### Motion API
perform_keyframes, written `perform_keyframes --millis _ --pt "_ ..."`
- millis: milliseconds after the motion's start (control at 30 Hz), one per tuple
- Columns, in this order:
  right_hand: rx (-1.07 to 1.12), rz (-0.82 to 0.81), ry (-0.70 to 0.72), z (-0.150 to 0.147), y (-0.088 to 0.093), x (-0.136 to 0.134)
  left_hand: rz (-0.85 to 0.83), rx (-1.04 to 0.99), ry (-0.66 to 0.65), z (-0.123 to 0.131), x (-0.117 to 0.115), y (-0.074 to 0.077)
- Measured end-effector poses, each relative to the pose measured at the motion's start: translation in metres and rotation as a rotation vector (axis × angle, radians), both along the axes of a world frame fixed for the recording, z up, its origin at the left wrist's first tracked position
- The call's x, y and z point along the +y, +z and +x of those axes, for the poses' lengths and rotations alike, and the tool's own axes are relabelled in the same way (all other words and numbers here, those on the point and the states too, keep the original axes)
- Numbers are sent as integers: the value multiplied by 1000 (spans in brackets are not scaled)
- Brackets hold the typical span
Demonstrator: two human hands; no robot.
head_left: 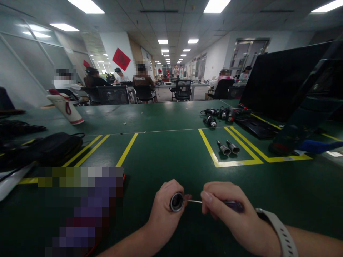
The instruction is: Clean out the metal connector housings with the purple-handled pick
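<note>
My left hand (164,210) is wrapped round a metal cylindrical part (177,202), its round open end facing me and dark inside. In my right hand (227,203) is a screwdriver (235,206) with a dark handle and a thin metal shaft. The shaft points left, and its tip meets the side of the part near my left fingers; whether it sits in a screw or hole is hidden. Two similar metal parts (224,149) with narrow stems lie side by side inside a yellow-taped area beyond my right hand.
Yellow tape (235,163) marks areas on the green table (160,153). Dark tools with cords (223,113) lie at the back right, near a black monitor (284,78). At left are a black bag (48,151), a leaning white cylinder (66,107) and a pixelated purple object (91,210). People sit beyond.
</note>
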State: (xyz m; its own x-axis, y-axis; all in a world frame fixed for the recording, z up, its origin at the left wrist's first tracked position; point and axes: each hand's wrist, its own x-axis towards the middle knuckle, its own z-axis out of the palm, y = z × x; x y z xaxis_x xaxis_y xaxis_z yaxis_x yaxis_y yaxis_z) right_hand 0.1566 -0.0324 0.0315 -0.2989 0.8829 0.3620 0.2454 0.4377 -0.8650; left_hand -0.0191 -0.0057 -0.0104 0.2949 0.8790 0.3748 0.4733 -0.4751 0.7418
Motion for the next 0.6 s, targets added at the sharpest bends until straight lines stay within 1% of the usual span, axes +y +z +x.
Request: perform_keyframes --millis 67,133,233,400,500,600 --pt "-42 45 -1 -1 1 -2 12 29 -7 0 0 0" --pt "-47 36 12 -2 0 -2 16 40 -11 0 0 1" --pt "-9 -35 33 -2 -4 2 11 21 -10 0 1 2" --pt "153 -177 86 -1 -6 8 -1 -6 -24 0 1 3" --pt "177 -193 78 -2 -7 8 0 -19 -32 0 1 2" --pt "136 -173 57 -2 -7 6 3 -24 -30 1 1 1"
